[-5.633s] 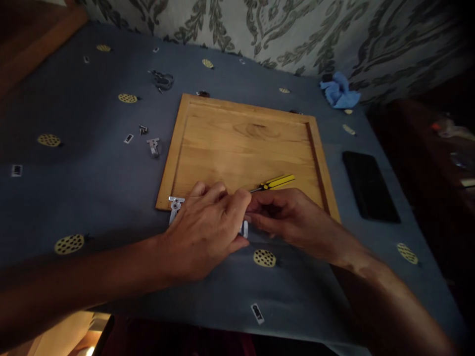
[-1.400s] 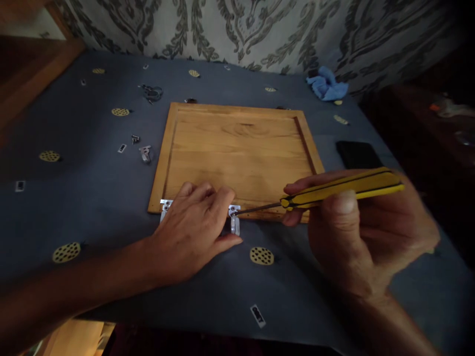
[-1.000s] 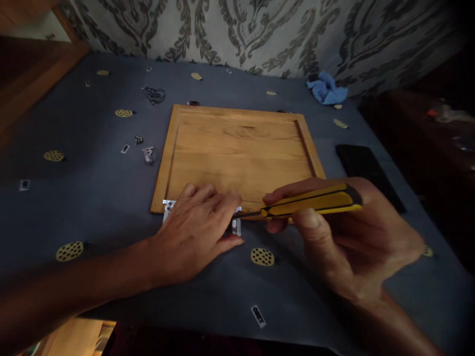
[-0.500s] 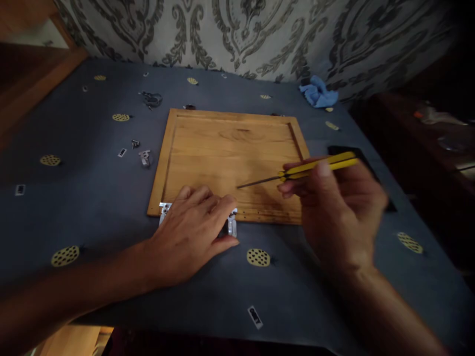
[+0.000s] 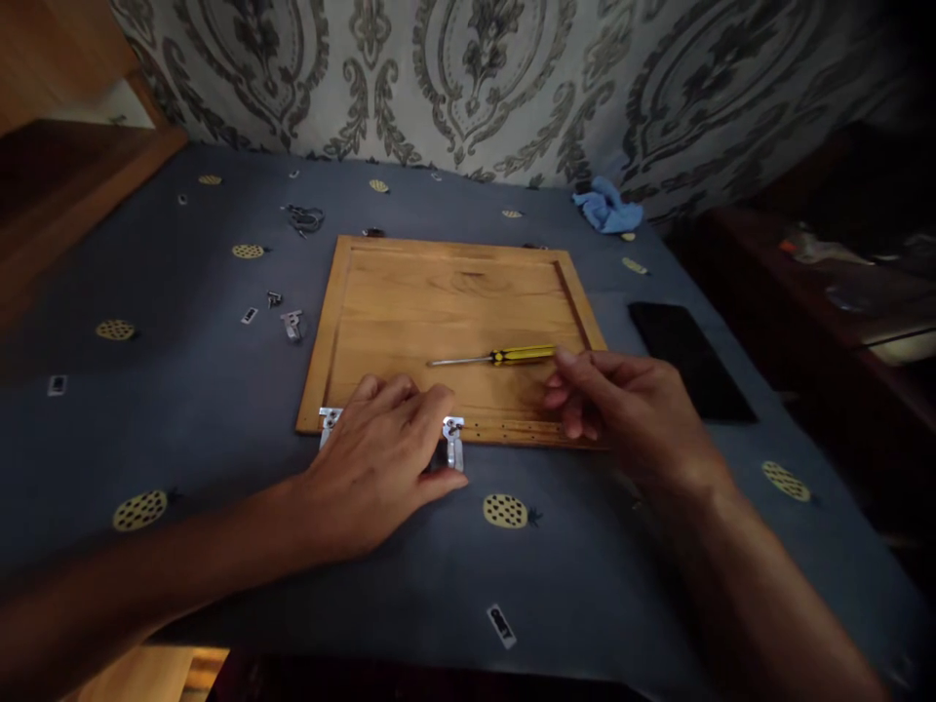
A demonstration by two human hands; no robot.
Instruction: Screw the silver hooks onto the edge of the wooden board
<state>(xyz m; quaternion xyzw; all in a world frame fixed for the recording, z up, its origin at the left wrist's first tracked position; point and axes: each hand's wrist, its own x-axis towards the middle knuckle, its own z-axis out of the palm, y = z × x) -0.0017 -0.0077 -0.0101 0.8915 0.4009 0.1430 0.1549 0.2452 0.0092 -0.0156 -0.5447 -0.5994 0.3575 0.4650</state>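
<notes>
The left hand [image 5: 380,468] lies flat over a metal hinge [image 5: 453,441]. Its fingers [image 5: 399,395] are spread and pressed down rather than closed round anything. The hinge sits under the palm, against the near edge of the wooden panel [image 5: 453,292]. Only its two bright ends show, one on each side of the hand.

The right hand [image 5: 629,414] is empty, with its fingers [image 5: 577,375] loosely curled. The screwdriver [image 5: 512,356] lies on the panel just beyond their tips. Its yellow handle is nearest them and its shaft points toward the left hand. I cannot tell whether a fingertip touches the handle.

A row of small holes [image 5: 512,429] runs along the panel edge between the two hands.

To do this step well, I would keep the left palm's weight straight down, so the hinge cannot creep along the edge or tip off onto the tabletop [image 5: 182,409]. The left fingers should stay clear of the hinge's exposed right end, where a tool tip would need room. The hinge's openings should sit over the holes before any pressure is eased. The phone [image 5: 687,361], just right of the right fingers, is close enough to get knocked.
</notes>
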